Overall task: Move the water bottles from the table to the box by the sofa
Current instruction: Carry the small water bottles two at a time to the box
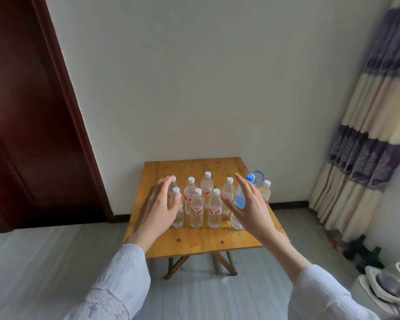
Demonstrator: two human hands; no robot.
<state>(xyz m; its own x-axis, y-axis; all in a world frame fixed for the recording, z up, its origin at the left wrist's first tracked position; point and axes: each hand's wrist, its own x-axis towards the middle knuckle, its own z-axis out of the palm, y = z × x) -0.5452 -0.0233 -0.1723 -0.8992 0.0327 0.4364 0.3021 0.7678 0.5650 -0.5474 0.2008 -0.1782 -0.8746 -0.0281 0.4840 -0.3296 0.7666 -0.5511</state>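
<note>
White embroidered sleeves [116,280] lead up to two bare hands stretched out over a cluster of water bottles [197,207], which stand upright on the wooden folding surface [194,241] against the wall. Most are small clear bottles with white caps and red labels; a larger blue-tinted bottle [240,199] with a blue cap and carry handle stands at the right of the group, partly behind the right hand [249,209]. That hand is spread, fingers apart, holding nothing, its palm facing the large bottle. The left hand [158,209] is likewise empty with fingers loosely extended, just in front of the two leftmost bottles [178,213]; whether it touches them cannot be told. The step in hand looks like the first reach, with no bottle lifted yet. Next, each grip needs to wrap a bottle body without toppling its close neighbours. Neither the box nor the sofa is in view, so carrying will call for a turn away from this corner.
</note>
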